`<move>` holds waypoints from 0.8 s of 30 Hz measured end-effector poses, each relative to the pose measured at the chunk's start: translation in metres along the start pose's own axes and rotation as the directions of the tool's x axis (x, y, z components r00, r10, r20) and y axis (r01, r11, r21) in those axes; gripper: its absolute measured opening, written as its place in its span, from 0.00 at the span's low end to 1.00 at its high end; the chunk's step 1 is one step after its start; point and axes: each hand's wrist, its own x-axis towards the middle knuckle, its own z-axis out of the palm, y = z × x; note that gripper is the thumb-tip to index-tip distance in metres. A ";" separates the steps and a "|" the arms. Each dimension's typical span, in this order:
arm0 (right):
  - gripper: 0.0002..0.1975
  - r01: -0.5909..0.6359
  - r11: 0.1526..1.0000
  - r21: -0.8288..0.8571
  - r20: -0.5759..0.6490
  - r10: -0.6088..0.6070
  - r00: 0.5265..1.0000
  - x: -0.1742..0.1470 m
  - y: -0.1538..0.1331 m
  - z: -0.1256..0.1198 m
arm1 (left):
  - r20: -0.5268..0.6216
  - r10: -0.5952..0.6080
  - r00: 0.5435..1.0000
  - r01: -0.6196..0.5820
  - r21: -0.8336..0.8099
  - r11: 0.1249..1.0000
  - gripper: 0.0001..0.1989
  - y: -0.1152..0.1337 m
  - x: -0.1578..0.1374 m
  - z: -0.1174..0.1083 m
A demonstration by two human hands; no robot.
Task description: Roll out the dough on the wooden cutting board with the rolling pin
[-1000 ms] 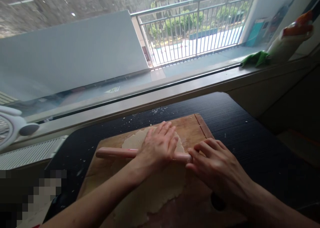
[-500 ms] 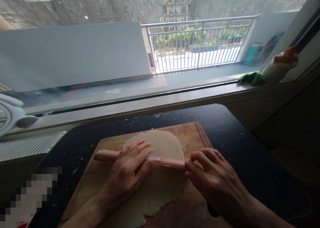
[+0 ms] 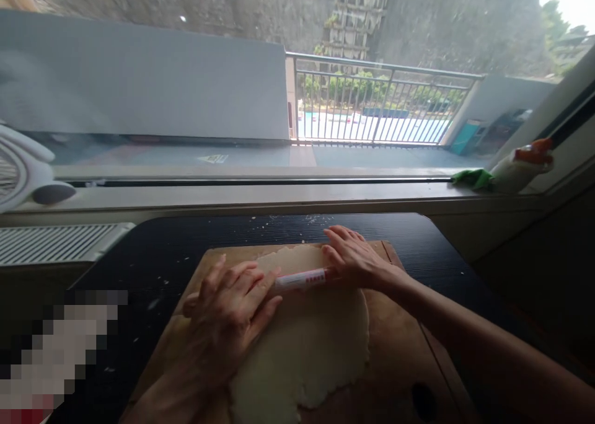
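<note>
Lying under both palms: rolling pin [image 3: 302, 279]

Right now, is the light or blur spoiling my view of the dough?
Head view: bright window backlights the scene, so the board sits in dim shade; dough stays readable; left hand and right hand on the rolling pin look slightly soft; edges bend from lens distortion.

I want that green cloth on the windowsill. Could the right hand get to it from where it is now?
Probably yes. The right hand rests open on the rolling pin, and nothing stands between it and the green cloth but bare dark table and sill.
</note>
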 end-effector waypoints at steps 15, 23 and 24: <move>0.20 0.056 0.998 -0.024 -0.135 -0.059 0.989 -0.002 -0.009 0.008 | -0.040 -0.096 0.995 0.095 -0.013 0.995 0.23 -0.016 -0.067 -0.017; 0.24 0.097 0.994 0.054 -0.077 -0.093 0.993 0.088 -0.030 0.020 | -0.108 -0.065 0.992 0.067 0.011 0.998 0.24 0.004 -0.079 -0.017; 0.23 0.138 0.989 0.056 -0.071 -0.134 0.988 0.079 -0.030 0.019 | -0.118 -0.064 0.991 0.065 0.007 0.998 0.24 0.007 -0.081 -0.017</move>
